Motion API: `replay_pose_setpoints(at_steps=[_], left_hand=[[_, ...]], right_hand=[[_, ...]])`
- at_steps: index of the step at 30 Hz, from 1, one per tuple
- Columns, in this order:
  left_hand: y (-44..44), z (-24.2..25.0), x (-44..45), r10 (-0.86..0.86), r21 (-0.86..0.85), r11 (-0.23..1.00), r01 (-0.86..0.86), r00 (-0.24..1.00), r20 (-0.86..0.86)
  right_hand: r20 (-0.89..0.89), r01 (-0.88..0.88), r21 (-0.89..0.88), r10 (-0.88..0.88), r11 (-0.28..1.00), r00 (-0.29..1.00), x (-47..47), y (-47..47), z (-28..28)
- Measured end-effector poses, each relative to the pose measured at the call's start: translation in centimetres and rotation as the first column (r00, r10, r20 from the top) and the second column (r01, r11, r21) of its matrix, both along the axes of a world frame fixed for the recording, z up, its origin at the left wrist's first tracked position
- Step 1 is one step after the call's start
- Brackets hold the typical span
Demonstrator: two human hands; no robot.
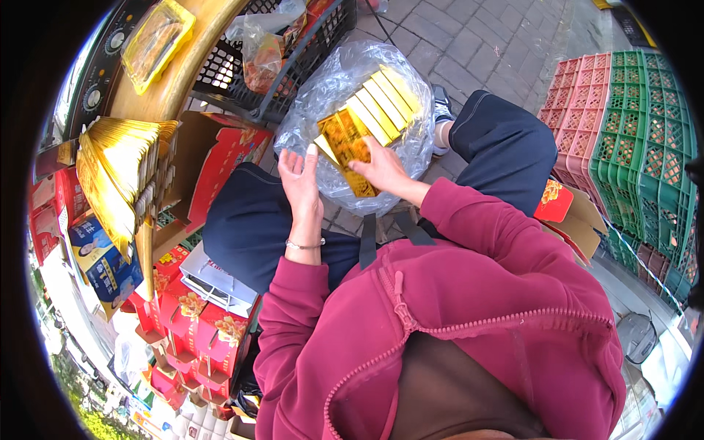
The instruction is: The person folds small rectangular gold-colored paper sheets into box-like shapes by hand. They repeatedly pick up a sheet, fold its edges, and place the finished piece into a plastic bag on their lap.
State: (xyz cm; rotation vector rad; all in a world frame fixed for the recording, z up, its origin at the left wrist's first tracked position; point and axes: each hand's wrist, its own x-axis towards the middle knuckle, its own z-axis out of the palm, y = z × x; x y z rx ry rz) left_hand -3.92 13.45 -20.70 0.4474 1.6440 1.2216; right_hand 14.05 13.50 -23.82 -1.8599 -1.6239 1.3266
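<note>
My right hand (385, 169) has its thumb and fingers on a flat, shiny gold packet (344, 135) with a printed pattern. The packet lies tilted over the near end of a row of yellow and white pieces (383, 104). That row rests in a large clear plastic bag (308, 104) between my knees. My left hand (301, 179), a bracelet on its wrist, is raised at the bag's left edge. Its palm is turned up, its fingers are apart and nothing is in it. The thumb tip comes close to a pale edge beside the packet; whether they touch is unclear.
A thick fanned stack of gold folded sheets (124, 170) stands at left, by a wooden tabletop (165, 82) bearing a yellow-rimmed tray (157, 44). Beyond is a black plastic basket (236, 69). Red cartons (192, 324) sit lower left; green and pink crates (621, 126) rise at right.
</note>
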Motion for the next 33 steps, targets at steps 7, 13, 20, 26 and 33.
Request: replay_pose_setpoints(at_steps=[7, 13, 20, 26, 33], left_hand=[[-0.4, 1.8, -2.5, 0.135, 0.067, 0.987, -0.149, 0.975, 0.178], [-0.9, 2.0, -2.7, 0.131, 0.083, 0.985, -0.152, 0.968, 0.212], [-1.1, 1.6, -2.4, 0.116, -0.001, 0.993, -0.118, 0.971, 0.208], [-0.3, -0.7, -2.2, 0.112, -0.163, 0.982, -0.095, 0.989, 0.099], [1.9, -11.4, -3.7, 0.079, -0.375, 0.920, -0.116, 0.991, -0.111]], right_hand=[[0.249, 0.135, 0.086, -0.152, 0.987, 0.957, 1.7, 5.6, -9.3], [0.206, -0.110, 0.023, 0.103, 0.994, 0.973, -5.4, 3.0, -14.0], [0.460, -0.371, -0.036, 0.345, 0.928, 0.818, -9.5, -1.1, -18.8], [0.599, -0.244, 0.124, 0.123, 0.962, 0.791, -11.3, 1.3, -21.8], [0.390, -0.163, -0.125, 0.200, 0.979, 0.899, -8.7, 4.4, -17.3]])
